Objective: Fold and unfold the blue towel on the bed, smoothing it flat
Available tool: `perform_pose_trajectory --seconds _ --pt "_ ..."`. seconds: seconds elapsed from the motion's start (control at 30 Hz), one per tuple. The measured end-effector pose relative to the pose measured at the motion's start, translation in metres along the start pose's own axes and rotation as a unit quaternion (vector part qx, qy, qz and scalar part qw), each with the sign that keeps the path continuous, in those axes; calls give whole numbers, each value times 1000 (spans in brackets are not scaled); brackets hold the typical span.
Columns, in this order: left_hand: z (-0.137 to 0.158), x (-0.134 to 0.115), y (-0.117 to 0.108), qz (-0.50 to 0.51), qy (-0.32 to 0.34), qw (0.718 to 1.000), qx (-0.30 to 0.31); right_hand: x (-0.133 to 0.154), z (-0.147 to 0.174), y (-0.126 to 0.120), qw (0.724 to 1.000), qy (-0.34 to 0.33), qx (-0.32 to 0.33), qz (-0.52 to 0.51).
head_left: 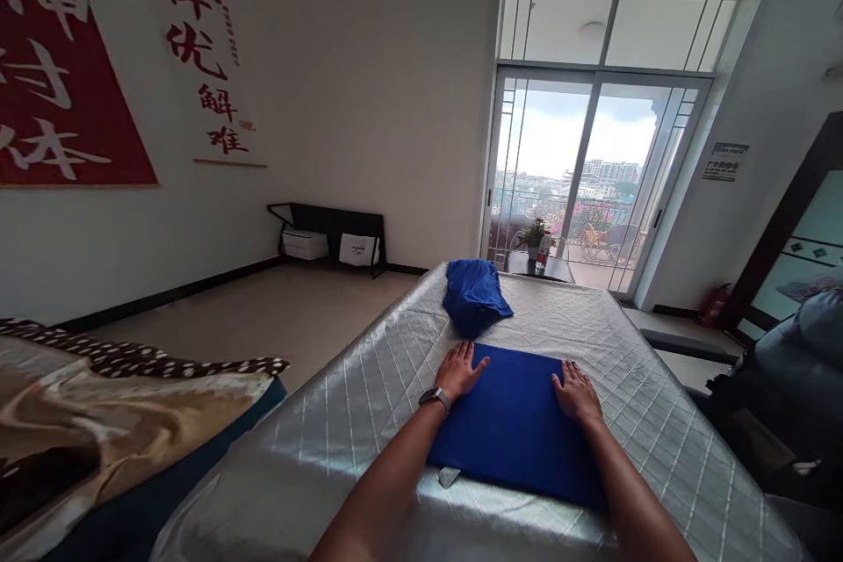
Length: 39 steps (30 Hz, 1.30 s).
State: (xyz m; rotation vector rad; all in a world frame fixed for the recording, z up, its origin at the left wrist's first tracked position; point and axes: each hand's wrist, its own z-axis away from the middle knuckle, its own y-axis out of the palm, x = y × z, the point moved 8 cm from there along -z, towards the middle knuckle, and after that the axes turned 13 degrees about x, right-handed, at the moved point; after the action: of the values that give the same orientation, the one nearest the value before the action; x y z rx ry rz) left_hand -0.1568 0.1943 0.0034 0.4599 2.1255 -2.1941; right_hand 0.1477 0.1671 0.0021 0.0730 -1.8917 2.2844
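A flat, blue rectangle of folded cloth (pixel 517 426) lies on the silver quilted cover (pixel 369 404) in front of me. My left hand (pixel 462 371) rests flat on its far left edge, fingers stretched out and a watch on the wrist. On the far right edge lies my right hand (pixel 576 391), palm down with the fingers extended. A small pale tag (pixel 449 477) sticks out at the cloth's near left edge. Just beyond the left hand sits a crumpled blue cloth (pixel 475 291).
Brown and tan bedding (pixel 184 421) is at the left. Past the far end stands a small table (pixel 559 269) with a potted plant (pixel 535 234) and a bottle (pixel 543 251), before glass sliding doors (pixel 540 140). A dark padded seat (pixel 790 386) is at the right.
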Motion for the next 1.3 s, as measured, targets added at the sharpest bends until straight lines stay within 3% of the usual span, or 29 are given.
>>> perform_pose_trajectory --seconds 0.53,0.83,1.1,1.3 --pt "4 -1 -4 5 -5 1000 -9 3 3 -2 1000 6 -6 16" --pt "3 -2 -4 1 -6 1000 -16 8 19 -16 998 -18 -37 36" --pt "2 -2 -3 1 -5 1000 -12 -6 22 8 1000 -24 0 16" --pt "4 -3 -4 -11 -15 1000 -19 -4 23 7 1000 -28 -1 8"
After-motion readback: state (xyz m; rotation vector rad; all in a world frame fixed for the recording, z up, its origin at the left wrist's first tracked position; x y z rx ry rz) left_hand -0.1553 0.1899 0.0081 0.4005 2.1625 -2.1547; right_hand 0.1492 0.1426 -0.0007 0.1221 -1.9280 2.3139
